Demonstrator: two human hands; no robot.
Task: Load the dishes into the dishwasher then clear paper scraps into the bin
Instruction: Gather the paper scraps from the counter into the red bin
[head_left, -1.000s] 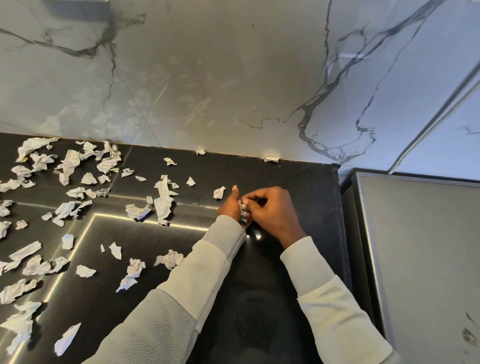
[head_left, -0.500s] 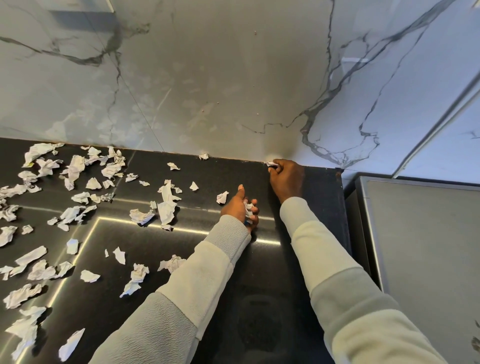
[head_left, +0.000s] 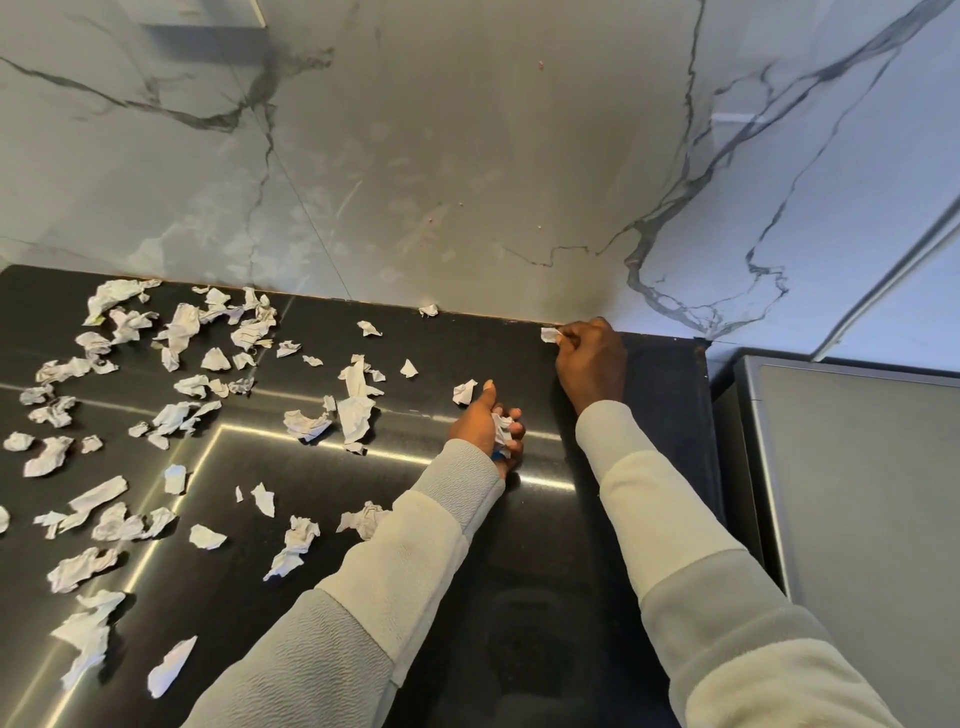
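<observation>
Many paper scraps (head_left: 356, 410) lie scattered across the black table (head_left: 524, 582), most densely on its left half.

Head view:
1. The left grip (head_left: 485, 431) rests on the table near the middle. Its fingers are curled round a wad of scraps (head_left: 501, 427). A loose scrap (head_left: 464, 391) lies just beside the thumb.
2. The right grip (head_left: 592, 364) is at the table's back edge, close to the marble wall (head_left: 467, 156). Thumb and fingertips pinch one small scrap (head_left: 549, 334). Whether this scrap is clear of the table cannot be told.
3. A grey appliance (head_left: 857, 519) stands just beside the table's right edge.
</observation>
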